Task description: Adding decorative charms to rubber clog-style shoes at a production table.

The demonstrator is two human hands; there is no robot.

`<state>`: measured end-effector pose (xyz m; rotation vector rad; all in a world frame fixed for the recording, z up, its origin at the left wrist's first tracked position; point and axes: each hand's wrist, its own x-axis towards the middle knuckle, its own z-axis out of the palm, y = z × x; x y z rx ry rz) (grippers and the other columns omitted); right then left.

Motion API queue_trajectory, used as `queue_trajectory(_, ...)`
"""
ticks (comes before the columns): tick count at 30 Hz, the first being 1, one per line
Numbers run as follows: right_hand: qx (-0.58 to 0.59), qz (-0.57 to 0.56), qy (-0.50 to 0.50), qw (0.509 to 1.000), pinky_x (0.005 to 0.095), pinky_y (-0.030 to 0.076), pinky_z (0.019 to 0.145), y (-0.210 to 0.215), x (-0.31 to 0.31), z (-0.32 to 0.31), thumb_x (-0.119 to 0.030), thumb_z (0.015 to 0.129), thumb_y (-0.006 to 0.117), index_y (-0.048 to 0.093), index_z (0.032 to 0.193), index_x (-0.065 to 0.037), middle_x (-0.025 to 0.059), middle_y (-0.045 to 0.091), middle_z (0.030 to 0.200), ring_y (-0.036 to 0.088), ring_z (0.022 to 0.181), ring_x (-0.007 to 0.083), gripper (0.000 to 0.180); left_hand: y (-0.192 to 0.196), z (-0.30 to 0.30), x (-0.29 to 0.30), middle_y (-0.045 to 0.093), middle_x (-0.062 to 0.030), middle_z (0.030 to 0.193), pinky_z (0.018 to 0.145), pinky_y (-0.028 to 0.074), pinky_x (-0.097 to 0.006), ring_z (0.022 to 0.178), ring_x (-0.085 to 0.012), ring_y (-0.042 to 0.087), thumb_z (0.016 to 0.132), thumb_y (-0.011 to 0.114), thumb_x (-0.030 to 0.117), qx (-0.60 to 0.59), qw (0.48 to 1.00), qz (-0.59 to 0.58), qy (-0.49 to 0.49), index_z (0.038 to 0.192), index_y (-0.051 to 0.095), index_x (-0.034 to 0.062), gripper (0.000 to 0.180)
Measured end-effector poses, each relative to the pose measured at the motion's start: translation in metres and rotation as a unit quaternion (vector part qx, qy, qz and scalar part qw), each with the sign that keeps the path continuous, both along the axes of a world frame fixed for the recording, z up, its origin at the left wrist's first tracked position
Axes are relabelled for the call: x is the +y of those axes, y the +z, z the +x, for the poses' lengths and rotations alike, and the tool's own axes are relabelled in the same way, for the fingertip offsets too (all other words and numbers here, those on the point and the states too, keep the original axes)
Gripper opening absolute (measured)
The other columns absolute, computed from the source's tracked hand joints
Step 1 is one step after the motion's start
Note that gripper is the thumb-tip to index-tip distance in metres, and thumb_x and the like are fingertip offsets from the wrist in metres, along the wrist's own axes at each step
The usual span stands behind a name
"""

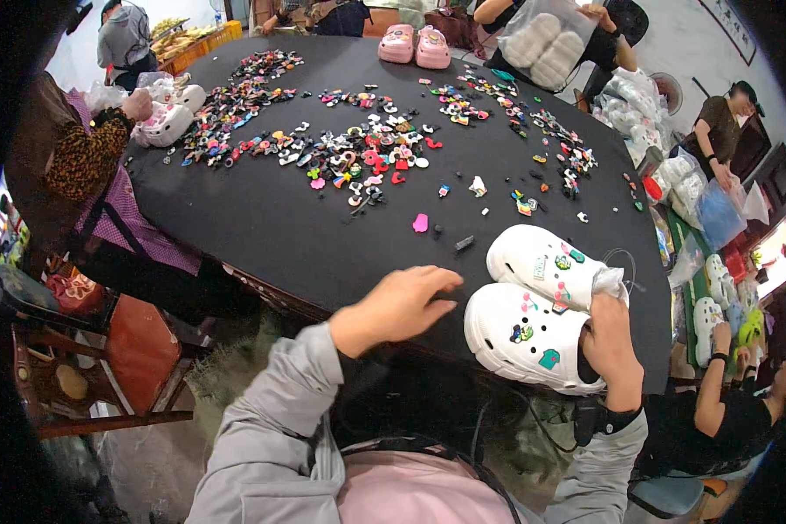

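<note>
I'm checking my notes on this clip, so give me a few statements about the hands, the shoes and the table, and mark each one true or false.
1. The right hand grips the heel end of a white clog. True.
2. The left hand holds a pink clog. False: it is empty, hovering over the table edge beside the white clog.
3. The table is black and strewn with small colourful charms. True.
4. The pair of pink clogs sits at the near edge. False: it is at the far edge.
</note>
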<state>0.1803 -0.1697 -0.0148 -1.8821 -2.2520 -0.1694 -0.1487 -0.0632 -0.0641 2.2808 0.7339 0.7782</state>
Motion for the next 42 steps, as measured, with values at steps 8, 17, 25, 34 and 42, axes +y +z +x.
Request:
queue_trajectory(8, 0.054, 0.075, -0.008, 0.996, 0.0489, 0.038, 0.086, 0.000, -0.003, -0.007, -0.004, 0.064, 0.069, 0.051, 0.097, 0.000, 0.0190, 0.053, 0.097, 0.049, 0.096, 0.0418, 0.038, 0.013, -0.099, 0.127, 0.068, -0.0149, 0.094, 0.074, 0.052, -0.035, 0.085, -0.0281, 0.067, 0.086, 0.061, 0.014, 0.154, 0.940, 0.076, 0.295, 0.103, 0.066, 0.0041, 0.021)
queue_trajectory(17, 0.048, 0.072, -0.029, 0.996, 0.0482, 0.038, 0.087, -0.004, 0.000, -0.007, -0.006, 0.063, 0.071, 0.052, 0.095, 0.000, 0.0183, 0.053, 0.096, 0.050, 0.096, 0.0405, 0.038, -0.039, -0.163, 0.203, 0.069, -0.0111, 0.101, 0.084, 0.050, -0.039, 0.098, -0.0303, 0.065, 0.082, 0.065, 0.022, 0.119, 0.874, 0.014, 0.471, 0.102, 0.070, 0.0145, 0.022)
queue_trajectory(25, 0.035, 0.047, -0.031, 0.998, 0.0461, 0.038, 0.087, -0.008, 0.003, -0.005, -0.018, 0.067, 0.074, 0.053, 0.093, -0.004, 0.0148, 0.055, 0.093, 0.052, 0.097, 0.0353, 0.036, -0.038, -0.151, 0.191, 0.067, -0.0093, 0.081, 0.069, 0.051, -0.034, 0.075, -0.0229, 0.065, 0.074, 0.074, 0.017, 0.035, 0.896, 0.033, 0.442, 0.099, 0.065, 0.0075, 0.028)
queue_trajectory(34, 0.043, 0.063, -0.041, 0.996, 0.0451, 0.037, 0.089, 0.000, -0.004, -0.005, -0.020, 0.069, 0.075, 0.056, 0.096, -0.003, 0.0133, 0.057, 0.094, 0.054, 0.097, 0.0332, 0.037, -0.002, -0.104, 0.187, 0.066, -0.0081, 0.088, 0.068, 0.052, -0.028, 0.080, -0.0136, 0.063, 0.077, 0.072, 0.004, -0.115, 0.943, -0.064, 0.306, 0.103, 0.060, -0.0013, 0.029)
queue_trajectory(42, 0.064, 0.075, -0.032, 0.995, 0.0444, 0.038, 0.091, -0.003, -0.002, -0.007, -0.024, 0.071, 0.075, 0.058, 0.096, -0.003, 0.0138, 0.059, 0.095, 0.056, 0.096, 0.0323, 0.037, 0.056, 0.092, 0.108, 0.066, -0.0078, 0.093, 0.075, 0.052, -0.027, 0.085, -0.0121, 0.063, 0.082, 0.069, 0.004, -0.103, 0.964, -0.222, -0.104, 0.106, 0.061, -0.0027, 0.027)
